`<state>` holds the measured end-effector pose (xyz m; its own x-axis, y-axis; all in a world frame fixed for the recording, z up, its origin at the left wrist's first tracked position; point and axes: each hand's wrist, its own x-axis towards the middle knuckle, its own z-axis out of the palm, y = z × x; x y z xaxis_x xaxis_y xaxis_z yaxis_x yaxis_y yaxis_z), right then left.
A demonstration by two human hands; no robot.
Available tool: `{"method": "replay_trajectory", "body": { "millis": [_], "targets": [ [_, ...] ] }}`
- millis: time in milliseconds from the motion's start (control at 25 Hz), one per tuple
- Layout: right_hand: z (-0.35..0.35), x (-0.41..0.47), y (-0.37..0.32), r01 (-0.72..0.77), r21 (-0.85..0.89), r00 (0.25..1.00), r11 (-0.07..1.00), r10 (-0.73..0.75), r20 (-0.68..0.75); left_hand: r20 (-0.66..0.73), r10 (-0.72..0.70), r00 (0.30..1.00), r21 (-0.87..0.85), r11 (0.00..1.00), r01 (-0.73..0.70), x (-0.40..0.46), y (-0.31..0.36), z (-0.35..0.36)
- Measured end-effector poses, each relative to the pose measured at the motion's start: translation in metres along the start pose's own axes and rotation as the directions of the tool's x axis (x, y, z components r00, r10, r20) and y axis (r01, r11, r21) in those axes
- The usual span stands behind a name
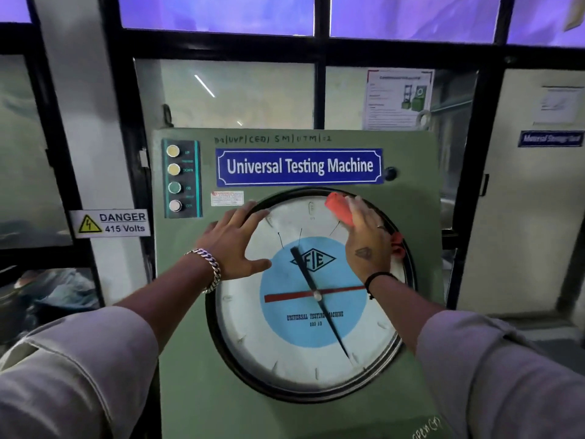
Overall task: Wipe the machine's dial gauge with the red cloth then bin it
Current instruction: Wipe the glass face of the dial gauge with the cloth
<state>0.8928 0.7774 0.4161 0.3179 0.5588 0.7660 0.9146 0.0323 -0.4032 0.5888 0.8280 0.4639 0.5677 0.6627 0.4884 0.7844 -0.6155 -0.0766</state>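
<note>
red cloth [340, 209], green machine [196, 359], white-and-blue dial gauge [294, 353], blue nameplate [299, 166]

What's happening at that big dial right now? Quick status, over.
Right hand pressing red cloth on dial gauge, upper right. Left hand flat, bracing upper-left rim. Nothing in the way; no bin in view.

Matt green painted machine panel [196, 359], glossy glazed dial gauge [285, 359], soft red cloth [340, 208], silvery metal chain bracelet [210, 267]

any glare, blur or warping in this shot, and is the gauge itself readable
Head view: wide-angle bending bows the window frames and sleeves at the edges; purple cast on the upper panes; streak reflections on the frosted glass; the wall poster is blurred; the dial gauge is sharp, partly covered by the left hand and the right hand pressing the red cloth.
</note>
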Motion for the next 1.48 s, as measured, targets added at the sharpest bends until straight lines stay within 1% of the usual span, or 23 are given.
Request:
{"method": "replay_trajectory", "body": {
  "millis": [80,160,280,360,440,520,560,600,680,720,800,880,920,1000,1040,1080,1120,1240,1280,1320,1400,1440,1480],
  "targets": [
    [0.033,-0.001,0.008,0.105,-0.122,0.967,0.987,-0.073,0.245,-0.014,-0.021,1.0,0.017,1.0,0.021,0.015,-0.005,0.011],
    [0.063,-0.016,0.022,0.185,-0.216,0.932,0.959,-0.101,0.349,-0.009,-0.021,1.0,0.038,0.999,0.022,0.021,-0.011,0.018],
    [0.088,-0.023,0.036,0.246,-0.228,0.95,0.942,-0.188,0.248,-0.02,0.01,1.0,0.077,0.997,-0.008,0.041,-0.019,0.033],
    [0.098,-0.018,0.03,0.352,-0.205,0.926,0.913,-0.309,0.216,-0.032,0.065,0.997,0.131,0.99,-0.06,0.055,-0.021,0.04],
    [0.103,-0.017,0.032,0.545,-0.206,0.836,0.813,-0.508,0.209,-0.061,0.128,0.99,0.177,0.977,-0.116,0.066,-0.02,0.047],
    [0.098,-0.004,0.056,0.659,-0.231,0.752,0.716,-0.625,0.21,-0.09,0.156,0.984,0.206,0.969,-0.135,0.074,-0.019,0.057],
    [0.092,0.008,0.069,0.639,-0.264,0.768,0.722,-0.617,0.173,-0.102,0.159,0.982,0.216,0.967,-0.134,0.076,-0.019,0.062],
    [0.088,0.018,0.075,0.556,-0.283,0.827,0.781,-0.554,0.097,-0.117,0.163,0.98,0.223,0.965,-0.134,0.077,-0.021,0.068],
    [0.095,0.027,0.059,0.344,-0.221,0.933,0.913,-0.358,-0.029,-0.146,0.19,0.971,0.241,0.959,-0.152,0.08,-0.026,0.076],
    [0.106,0.019,0.044,0.34,-0.203,0.935,0.918,-0.354,-0.032,-0.157,0.209,0.965,0.247,0.955,-0.166,0.08,-0.027,0.078],
    [0.13,-0.015,0.028,0.556,-0.202,0.83,0.807,-0.551,0.084,-0.175,0.236,0.956,0.255,0.949,-0.188,0.081,-0.03,0.079],
    [0.123,-0.022,0.054,0.706,-0.213,0.708,0.675,-0.684,0.177,-0.167,0.252,0.953,0.253,0.945,-0.206,0.08,-0.033,0.078],
    [0.112,-0.009,0.071,0.695,-0.255,0.717,0.672,-0.674,0.18,-0.16,0.251,0.955,0.247,0.946,-0.208,0.079,-0.033,0.078],
    [0.094,0.023,0.082,0.482,-0.304,0.87,0.822,-0.489,0.058,-0.155,0.224,0.962,0.219,0.957,-0.187,0.079,-0.032,0.076],
    [0.095,0.03,0.076,0.352,-0.266,0.93,0.897,-0.368,-0.01,-0.151,0.205,0.967,0.199,0.964,-0.173,0.079,-0.032,0.076],
    [0.102,0.026,0.064,0.282,-0.239,0.953,0.929,-0.299,-0.04,-0.149,0.197,0.969,0.179,0.969,-0.169,0.08,-0.032,0.076],
    [0.114,0.012,0.053,0.318,-0.241,0.943,0.917,-0.333,-0.023,-0.157,0.195,0.968,0.168,0.971,-0.169,0.081,-0.032,0.075],
    [0.121,-0.043,0.078,0.634,-0.243,0.773,0.734,-0.607,0.185,-0.178,0.219,0.959,0.161,0.968,-0.191,0.079,-0.034,0.077],
    [0.107,-0.036,0.099,0.638,-0.264,0.77,0.723,-0.605,0.205,-0.181,0.224,0.958,0.164,0.967,-0.196,0.079,-0.035,0.078],
    [0.093,-0.019,0.112,0.557,-0.295,0.831,0.777,-0.527,0.179,-0.18,0.219,0.959,0.167,0.967,-0.19,0.079,-0.035,0.079],
    [0.077,0.005,0.112,0.265,-0.256,0.964,0.93,-0.255,0.07,-0.175,0.191,0.966,0.171,0.972,-0.161,0.08,-0.034,0.081],
    [0.078,0.005,0.104,0.164,-0.22,0.987,0.962,-0.159,0.041,-0.175,0.186,0.967,0.174,0.972,-0.156,0.082,-0.032,0.083],
    [0.085,-0.004,0.093,0.17,-0.211,0.985,0.963,-0.166,0.038,-0.178,0.184,0.967,0.178,0.972,-0.153,0.082,-0.032,0.084]
  ]
}}
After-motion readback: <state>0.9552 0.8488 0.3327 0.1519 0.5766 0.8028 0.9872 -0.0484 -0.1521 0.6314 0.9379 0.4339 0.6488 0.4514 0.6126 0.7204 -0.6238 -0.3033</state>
